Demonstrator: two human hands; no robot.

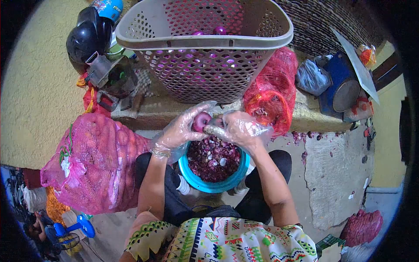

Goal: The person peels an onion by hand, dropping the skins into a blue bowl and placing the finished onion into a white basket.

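The gloved left hand [181, 131] grips an onion [201, 121] over the far rim of a blue bowl [209, 187] of peels, which sits between the knees. The gloved right hand [240, 127] is closed on a tool [214, 130] that touches the onion. A basket [205, 41] stands on the ledge [166, 111] just beyond.

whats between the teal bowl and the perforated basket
In the head view, both gloved hands: the left hand holds a red onion, the right hand close beside it, above the teal bowl, before the basket.
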